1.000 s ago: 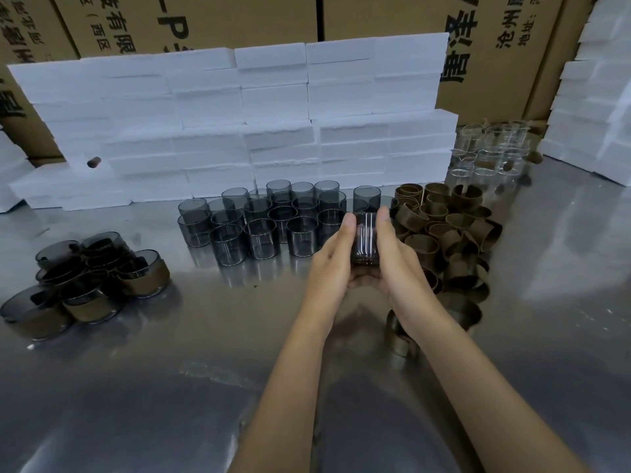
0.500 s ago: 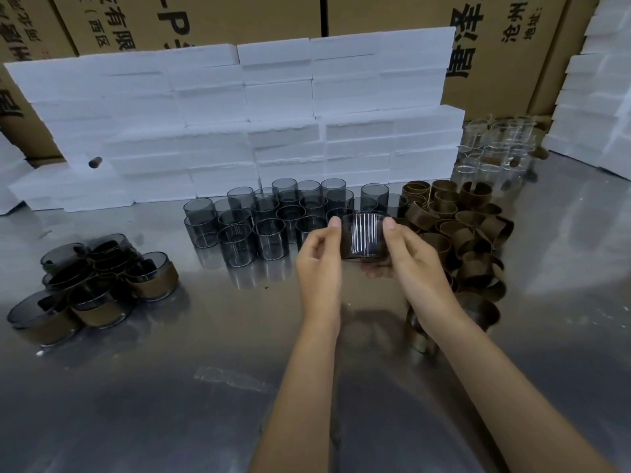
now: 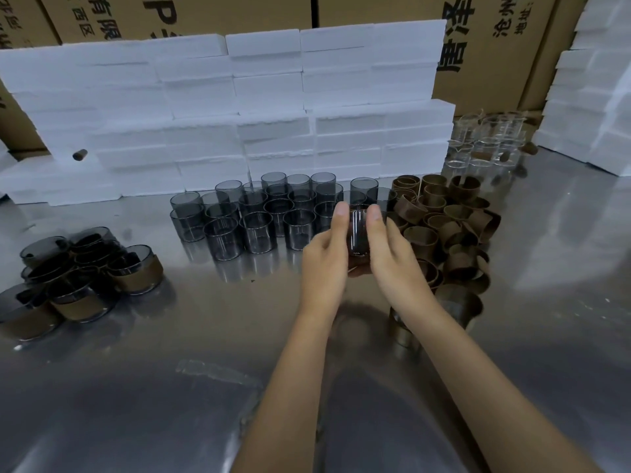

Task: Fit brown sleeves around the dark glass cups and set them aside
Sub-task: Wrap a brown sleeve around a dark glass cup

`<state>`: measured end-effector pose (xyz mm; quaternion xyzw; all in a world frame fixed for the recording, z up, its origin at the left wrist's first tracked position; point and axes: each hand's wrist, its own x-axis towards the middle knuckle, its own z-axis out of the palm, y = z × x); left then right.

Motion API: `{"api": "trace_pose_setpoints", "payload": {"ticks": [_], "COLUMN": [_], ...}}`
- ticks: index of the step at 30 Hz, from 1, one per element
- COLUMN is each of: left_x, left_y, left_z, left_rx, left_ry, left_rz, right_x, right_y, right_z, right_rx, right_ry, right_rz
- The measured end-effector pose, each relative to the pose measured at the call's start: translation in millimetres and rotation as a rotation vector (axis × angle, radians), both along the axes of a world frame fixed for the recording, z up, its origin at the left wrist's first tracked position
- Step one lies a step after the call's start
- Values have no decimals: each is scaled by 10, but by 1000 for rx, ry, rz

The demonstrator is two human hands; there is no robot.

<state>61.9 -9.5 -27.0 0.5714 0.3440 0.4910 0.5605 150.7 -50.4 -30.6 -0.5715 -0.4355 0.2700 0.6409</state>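
Observation:
Both hands hold one dark glass cup (image 3: pixel 358 235) above the middle of the metal table (image 3: pixel 170 387). My left hand (image 3: pixel 324 257) grips its left side and my right hand (image 3: pixel 389 257) grips its right side, fingers close together over it. I cannot tell whether a sleeve is around it. Behind the hands stand several bare dark cups (image 3: pixel 259 213) in rows. A heap of brown sleeves (image 3: pixel 450 220) lies to the right of them. At the far left sits a cluster of several sleeved cups (image 3: pixel 136 271).
A wall of white foam blocks (image 3: pixel 239 107) runs behind the cups, with cardboard boxes (image 3: pixel 495 46) behind it. Clear glass cups (image 3: pixel 488 141) stand at the back right. More foam blocks (image 3: pixel 597 97) rise at the right edge.
My hands have closed in on the cup, so less of it shows between them than half a second ago. The view has shifted slightly.

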Motion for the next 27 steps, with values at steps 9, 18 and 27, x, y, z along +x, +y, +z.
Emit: {"api": "trace_pose_setpoints", "payload": {"ticks": [9, 18, 27], "left_x": [17, 10, 9], "left_y": [35, -60, -24], "left_z": [-48, 76, 81], "left_rx": [125, -35, -156], "left_ry": [-31, -21, -151], "left_rz": [279, 78, -146], "right_x": [84, 139, 45], "right_y": [-1, -70, -48], "right_z": [-4, 90, 158], "right_rx": [5, 30, -92], "right_ry": [6, 181, 505], "right_rz": [-49, -60, 265]}}
